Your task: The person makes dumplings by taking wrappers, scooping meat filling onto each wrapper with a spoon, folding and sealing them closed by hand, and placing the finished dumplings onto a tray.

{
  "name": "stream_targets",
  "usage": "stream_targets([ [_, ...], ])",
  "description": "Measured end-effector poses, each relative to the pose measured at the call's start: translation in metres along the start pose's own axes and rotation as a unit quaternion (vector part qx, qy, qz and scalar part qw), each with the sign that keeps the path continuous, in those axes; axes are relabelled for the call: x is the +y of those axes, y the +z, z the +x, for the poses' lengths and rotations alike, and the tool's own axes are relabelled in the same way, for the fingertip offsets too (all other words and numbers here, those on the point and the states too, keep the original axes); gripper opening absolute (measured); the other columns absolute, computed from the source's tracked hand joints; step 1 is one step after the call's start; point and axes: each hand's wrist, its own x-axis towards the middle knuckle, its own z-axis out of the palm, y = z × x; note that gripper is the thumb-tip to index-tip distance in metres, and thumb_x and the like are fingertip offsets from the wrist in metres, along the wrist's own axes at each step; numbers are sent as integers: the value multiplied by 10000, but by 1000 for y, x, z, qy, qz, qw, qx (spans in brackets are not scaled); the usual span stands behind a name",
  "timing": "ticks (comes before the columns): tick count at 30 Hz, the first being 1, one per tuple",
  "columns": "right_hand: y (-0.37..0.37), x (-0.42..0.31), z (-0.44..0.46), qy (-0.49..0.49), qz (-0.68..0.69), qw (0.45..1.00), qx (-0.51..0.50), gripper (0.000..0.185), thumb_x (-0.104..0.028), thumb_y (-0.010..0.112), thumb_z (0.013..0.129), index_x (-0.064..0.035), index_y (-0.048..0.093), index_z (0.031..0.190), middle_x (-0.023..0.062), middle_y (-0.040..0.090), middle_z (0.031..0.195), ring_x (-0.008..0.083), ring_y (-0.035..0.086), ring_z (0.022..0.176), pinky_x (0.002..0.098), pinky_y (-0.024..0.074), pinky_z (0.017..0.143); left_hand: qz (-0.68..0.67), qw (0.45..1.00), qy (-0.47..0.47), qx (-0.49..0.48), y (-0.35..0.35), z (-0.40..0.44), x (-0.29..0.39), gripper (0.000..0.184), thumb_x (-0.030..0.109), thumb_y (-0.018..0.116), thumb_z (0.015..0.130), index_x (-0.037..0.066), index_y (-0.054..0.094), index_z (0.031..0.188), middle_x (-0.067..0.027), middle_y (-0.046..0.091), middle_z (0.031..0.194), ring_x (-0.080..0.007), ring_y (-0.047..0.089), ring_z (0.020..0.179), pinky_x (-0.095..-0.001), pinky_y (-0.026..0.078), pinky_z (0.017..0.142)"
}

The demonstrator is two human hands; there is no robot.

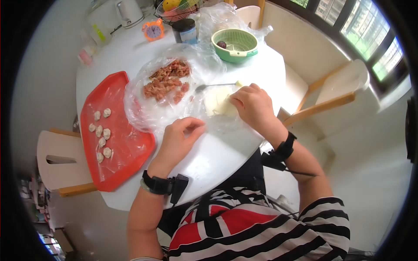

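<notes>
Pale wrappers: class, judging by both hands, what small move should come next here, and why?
Probably the right hand should peel one sheet from the pale wrappers, since its fingers are at their edge. The left hand shows nothing in its grasp and hovers nearby, so it could receive the sheet.

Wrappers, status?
Right hand fingertips at the right edge of the pale wrappers. Left hand raised over the table's near side, nothing visible in it. Spoon lying just beyond the wrappers.
</notes>
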Motion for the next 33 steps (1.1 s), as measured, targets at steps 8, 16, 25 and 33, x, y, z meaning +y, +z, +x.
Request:
stream_targets([
  [8,-11,-9,15,79,57,995,-25,139,-179,659,825,-45,661,788,78,649,813,264,584,848,376,488,726,-168,985,-26,3,-14,-4,-12,155,107,649,885,31,678,1017,-4,672,930,-56,565,804,-213,456,748],
  [16,-10,-3,15,62,37,997,20,138,-136,631,852,2,632,847,115,657,814,265,599,758,360,491,693,-418,908,-17,10,-22,-8,-4,214,144,608,930,8,625,1094,-52,664,1017,-88,579,899,-233,453,830],
  [25,-32,-57,47,138,382,914,-12,74,-57,564,912,15,581,910,74,623,751,118,606,709,252,474,620,-599,797,-71,19,-21,-8,6,441,366,493,982,-13,545,1203,-113,600,1189,-174,574,1088,-306,430,960],
  [33,-13,-124,47,-34,262,944,-195,136,-63,604,839,-47,668,959,181,658,863,355,641,769,381,516,717,-793,587,-159,-49,-17,-5,-14,467,383,470,984,4,486,1257,-121,572,1235,-239,558,1157,-383,426,1022],
])
